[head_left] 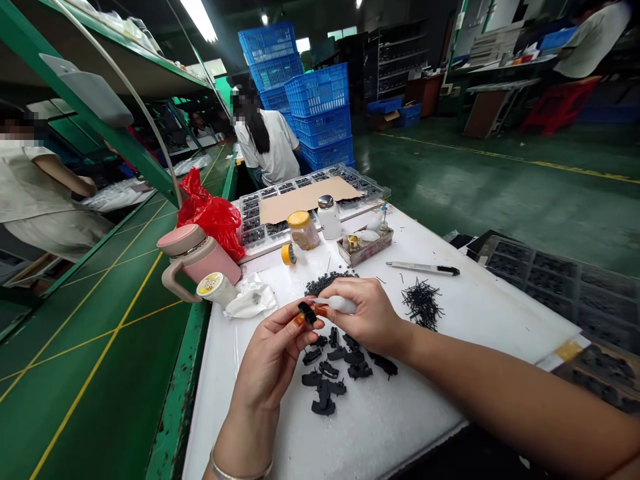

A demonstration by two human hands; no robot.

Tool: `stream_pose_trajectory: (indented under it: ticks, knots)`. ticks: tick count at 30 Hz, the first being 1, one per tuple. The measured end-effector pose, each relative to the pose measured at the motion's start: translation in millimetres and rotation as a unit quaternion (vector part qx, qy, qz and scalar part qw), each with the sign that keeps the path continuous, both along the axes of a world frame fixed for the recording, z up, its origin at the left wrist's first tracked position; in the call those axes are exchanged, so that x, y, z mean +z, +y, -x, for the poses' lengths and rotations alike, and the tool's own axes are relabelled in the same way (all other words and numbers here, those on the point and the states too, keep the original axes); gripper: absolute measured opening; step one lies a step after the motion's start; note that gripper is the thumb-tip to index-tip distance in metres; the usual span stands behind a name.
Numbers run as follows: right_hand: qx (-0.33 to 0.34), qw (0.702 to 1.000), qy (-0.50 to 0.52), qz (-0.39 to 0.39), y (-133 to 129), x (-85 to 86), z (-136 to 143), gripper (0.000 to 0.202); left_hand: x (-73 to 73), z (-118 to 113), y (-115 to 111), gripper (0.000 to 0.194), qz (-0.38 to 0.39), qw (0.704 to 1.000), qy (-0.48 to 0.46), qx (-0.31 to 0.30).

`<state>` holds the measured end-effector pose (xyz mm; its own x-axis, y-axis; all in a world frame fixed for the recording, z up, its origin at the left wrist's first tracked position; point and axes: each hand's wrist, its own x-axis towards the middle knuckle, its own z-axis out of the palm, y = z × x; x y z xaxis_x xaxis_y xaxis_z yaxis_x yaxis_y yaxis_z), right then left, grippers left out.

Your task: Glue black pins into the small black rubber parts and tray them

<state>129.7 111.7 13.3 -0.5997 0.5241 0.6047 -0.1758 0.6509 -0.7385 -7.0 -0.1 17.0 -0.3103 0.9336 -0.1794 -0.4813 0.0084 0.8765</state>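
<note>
Between the thumb and fingers of my left hand point(273, 353) is a small black part point(307, 313). My right hand point(370, 313) grips a small white squeeze bottle point(342, 305), its thin tip pointing left and close to the black part; whether they touch cannot be made out. Below the hands, several black parts point(327, 388) lie loosely grouped on the white table point(380, 427). Small black rings point(333, 279) are heaped just behind my hands. A pile of thin black pins point(423, 305) lies to the right, beyond my right forearm.
A pink mug point(210, 257), a white tub point(216, 288) and crumpled tissue point(253, 298) stand at left. Behind are yellow tape point(289, 254), jars point(303, 230), a small box point(367, 247) and compartment trays point(253, 233). A knife point(423, 268) lies at right. People sit nearby.
</note>
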Motion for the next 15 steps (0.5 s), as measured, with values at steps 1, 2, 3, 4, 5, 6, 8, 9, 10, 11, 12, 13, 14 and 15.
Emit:
stream_pose_trajectory:
  ticks: [1,2,3,4,5,6,8,9,10,11,12,13,14,15]
  knots:
    - [0.000,1.000,0.004,-0.012,0.1,0.1,-0.2,0.006,-1.0,1.0,0.2,0.025,0.001,1.000,0.001,0.006]
    - [0.000,1.000,0.009,-0.022,0.2,0.4,-0.5,0.006,-2.0,2.1,0.4,0.025,0.001,1.000,0.001,0.013]
    - [0.002,0.999,0.013,-0.031,0.3,0.7,-0.9,0.007,-3.1,3.3,0.5,0.024,0.003,1.000,0.001,0.020]
    - [0.005,0.999,0.018,-0.039,0.2,1.0,-1.5,0.007,-4.0,4.2,0.6,0.024,0.005,1.000,0.000,0.026]
    - [0.007,0.999,0.023,-0.047,0.1,1.3,-2.1,0.008,-4.7,4.7,0.6,0.025,0.007,0.999,0.000,0.031]
    - [0.010,0.998,0.025,-0.054,-0.2,1.5,-2.8,0.010,-5.2,4.8,0.7,0.026,0.008,0.999,-0.001,0.034]
    - [0.008,0.997,0.022,-0.070,-0.9,1.5,-4.2,0.014,-5.5,4.2,0.8,0.027,0.006,0.999,-0.007,0.035]
    - [0.005,0.997,0.019,-0.080,-1.2,1.3,-4.8,0.016,-5.5,3.6,1.0,0.027,0.005,0.999,-0.013,0.035]
    - [0.002,0.996,0.017,-0.089,-1.6,0.9,-5.2,0.017,-5.4,2.9,1.1,0.028,0.004,0.999,-0.019,0.033]
    - [0.000,0.995,0.016,-0.098,-1.9,0.5,-5.5,0.017,-5.2,2.3,1.3,0.028,0.004,0.999,-0.023,0.033]
    - [-0.001,0.994,0.017,-0.107,-2.1,0.2,-5.6,0.015,-5.0,1.8,1.4,0.029,0.006,0.999,-0.025,0.035]
    - [-0.002,0.993,0.019,-0.113,-2.4,0.0,-5.7,0.013,-4.7,1.4,1.5,0.029,0.009,0.999,-0.027,0.039]
    - [-0.001,0.993,0.019,-0.118,-2.5,-0.1,-5.7,0.012,-4.4,1.2,1.7,0.030,0.013,0.999,-0.028,0.044]
    - [-0.002,0.993,0.015,-0.119,-2.5,0.0,-5.7,0.011,-4.1,1.1,2.0,0.030,0.016,0.998,-0.030,0.049]
